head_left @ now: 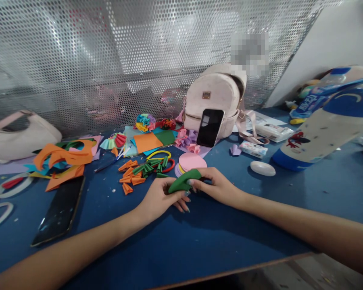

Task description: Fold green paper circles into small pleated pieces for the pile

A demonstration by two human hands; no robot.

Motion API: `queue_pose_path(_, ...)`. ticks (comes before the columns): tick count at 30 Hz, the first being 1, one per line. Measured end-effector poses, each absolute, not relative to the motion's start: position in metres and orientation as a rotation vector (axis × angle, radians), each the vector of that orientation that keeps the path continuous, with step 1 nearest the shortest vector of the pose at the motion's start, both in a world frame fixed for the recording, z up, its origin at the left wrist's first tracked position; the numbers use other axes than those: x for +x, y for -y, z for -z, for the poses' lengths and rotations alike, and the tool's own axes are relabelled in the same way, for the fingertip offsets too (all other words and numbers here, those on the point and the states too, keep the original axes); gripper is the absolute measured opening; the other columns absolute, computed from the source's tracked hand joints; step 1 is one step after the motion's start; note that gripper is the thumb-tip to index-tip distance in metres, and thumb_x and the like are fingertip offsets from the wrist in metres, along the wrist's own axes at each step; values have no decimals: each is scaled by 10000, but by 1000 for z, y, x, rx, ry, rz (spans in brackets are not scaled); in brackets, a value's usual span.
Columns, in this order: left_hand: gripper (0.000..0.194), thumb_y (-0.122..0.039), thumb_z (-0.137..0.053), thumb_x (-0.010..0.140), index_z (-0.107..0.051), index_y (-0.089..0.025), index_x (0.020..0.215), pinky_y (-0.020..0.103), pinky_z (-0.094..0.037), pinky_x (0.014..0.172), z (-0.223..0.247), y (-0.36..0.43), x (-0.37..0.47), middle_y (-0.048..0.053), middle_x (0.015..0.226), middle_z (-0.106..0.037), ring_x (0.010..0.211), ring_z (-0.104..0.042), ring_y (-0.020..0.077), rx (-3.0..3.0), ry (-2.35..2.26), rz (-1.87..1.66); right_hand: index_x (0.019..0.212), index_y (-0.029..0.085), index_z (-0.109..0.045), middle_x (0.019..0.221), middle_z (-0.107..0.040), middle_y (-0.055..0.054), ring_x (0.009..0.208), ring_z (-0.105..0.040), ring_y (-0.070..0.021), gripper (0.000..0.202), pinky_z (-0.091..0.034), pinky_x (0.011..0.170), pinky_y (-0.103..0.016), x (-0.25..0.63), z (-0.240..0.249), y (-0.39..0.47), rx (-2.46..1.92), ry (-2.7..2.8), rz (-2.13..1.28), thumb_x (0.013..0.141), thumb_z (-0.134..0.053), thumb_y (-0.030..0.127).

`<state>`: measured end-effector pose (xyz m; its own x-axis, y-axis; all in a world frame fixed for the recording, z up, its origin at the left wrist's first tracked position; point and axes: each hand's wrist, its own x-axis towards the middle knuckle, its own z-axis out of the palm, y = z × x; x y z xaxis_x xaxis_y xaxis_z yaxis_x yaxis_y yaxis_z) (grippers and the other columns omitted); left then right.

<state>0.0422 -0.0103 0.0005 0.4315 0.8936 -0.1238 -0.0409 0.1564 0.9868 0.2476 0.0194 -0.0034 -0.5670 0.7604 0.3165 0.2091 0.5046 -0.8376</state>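
Both my hands hold one green piece of paper (184, 181) just above the blue table, and it looks curved or folded. My left hand (160, 198) grips its left end between thumb and fingers. At its right end, my right hand (215, 184) pinches it with thumb and forefinger. Right behind the paper lie round paper discs (192, 161), the top one pink. To the left is a pile of small folded orange paper pieces (128, 177), with folded green pieces (149, 167) beside it and a yellow ring (159, 153) partly behind.
A black phone (59, 211) and orange paper scraps (65, 155) lie at left. Another phone (210, 127) leans on a pale backpack (213, 94) at the back. On the right stand a large bottle (323, 133) and a white oval object (262, 168). Scissors (109, 162) lie left of centre.
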Motion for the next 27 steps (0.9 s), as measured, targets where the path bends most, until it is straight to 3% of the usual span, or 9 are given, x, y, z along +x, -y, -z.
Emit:
queue_pose_path(9, 388, -408, -872, 702, -674, -108, 848, 291, -596, 532, -2, 9, 40, 78, 684, -742, 538, -731, 205, 1191, -908, -835, 708, 171, -594, 655, -588, -9, 594, -520, -127, 521, -420, 577, -245, 252, -3, -24, -838, 2053, -930, 1008, -461, 576)
queue_pose_path(15, 384, -424, -863, 725, -629, -121, 726, 261, -592, 529, -4, 11, 39, 74, 692, -736, 538, -732, 187, 1204, -898, -821, 673, 177, -526, 638, -558, -1, 599, -513, -122, 542, -397, 585, -238, 256, -6, -28, -836, 2077, -819, 1020, -426, 581)
queue_pose_path(23, 496, -557, -694, 874, -743, -93, 1042, 361, -637, 754, 0, 9, 37, 177, 969, -798, 842, -788, 286, 1136, -778, -840, 694, 187, -499, 636, -522, 15, 600, -481, -123, 428, -391, 582, -247, 255, -1, -24, -843, 2132, -824, 1040, -436, 432)
queue_pose_path(25, 480, -541, -709, 868, -746, -108, 1071, 393, -637, 775, 1, 8, 36, 167, 986, -801, 873, -785, 306, 1115, -789, -856, 797, 196, -525, 709, -545, 14, 623, -495, -126, 269, -421, 585, -248, 253, 3, -23, -818, 2118, -797, 1009, -509, 360)
queue_pose_path(27, 476, -515, -751, 839, -740, -116, 1099, 427, -633, 805, 0, 8, 36, 165, 1011, -799, 912, -780, 327, 1098, -799, -881, 1051, 217, -553, 932, -606, -30, 750, -568, -154, 112, -489, 631, -264, 253, 3, -22, -783, 2043, -724, 962, -582, 279)
